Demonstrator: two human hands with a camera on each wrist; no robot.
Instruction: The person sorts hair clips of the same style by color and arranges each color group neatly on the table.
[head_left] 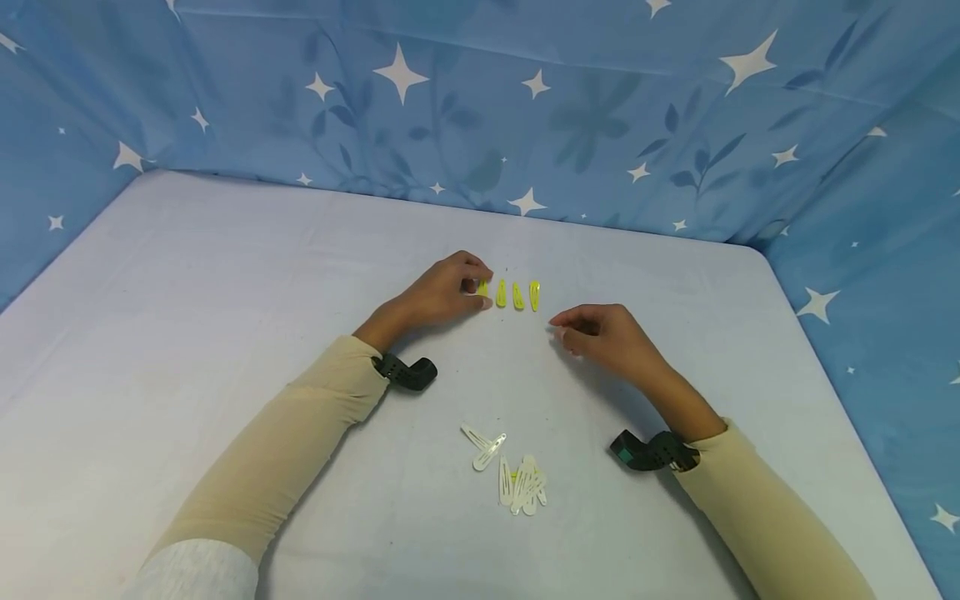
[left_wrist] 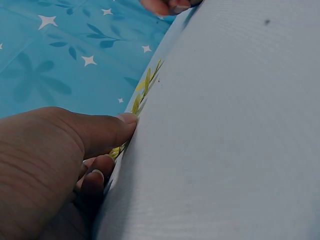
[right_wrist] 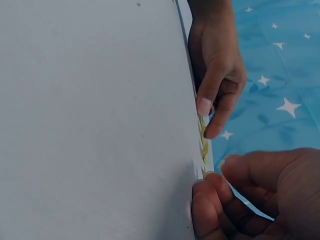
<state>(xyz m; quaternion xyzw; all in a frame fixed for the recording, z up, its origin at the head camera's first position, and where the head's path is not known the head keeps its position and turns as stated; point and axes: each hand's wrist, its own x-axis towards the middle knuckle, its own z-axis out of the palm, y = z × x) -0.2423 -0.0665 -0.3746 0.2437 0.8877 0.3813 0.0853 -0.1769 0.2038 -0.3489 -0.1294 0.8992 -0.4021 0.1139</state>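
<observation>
My left hand [head_left: 448, 287] is at the left end of a short row of yellow snap hair clips, thumb and forefinger at the two ends of the leftmost clip [head_left: 482, 288]. That clip is partly hidden by the fingers. Beside it lie three more yellow clips, a near one [head_left: 501, 294], a middle one [head_left: 517, 297] and the rightmost one [head_left: 534, 296], roughly parallel. Just right of and nearer than the row hovers my right hand [head_left: 606, 336], fingers loosely bent with nothing seen between them. The left wrist view shows the left thumb [left_wrist: 107, 131] low at the clips.
Nearer the front of the white table [head_left: 337, 517] lies a heap of white snap hair clips [head_left: 522, 485], with a bit of yellow showing among them. Two more white clips [head_left: 487, 451] cross just left of it. A blue starry curtain [head_left: 465, 100] hangs behind the table.
</observation>
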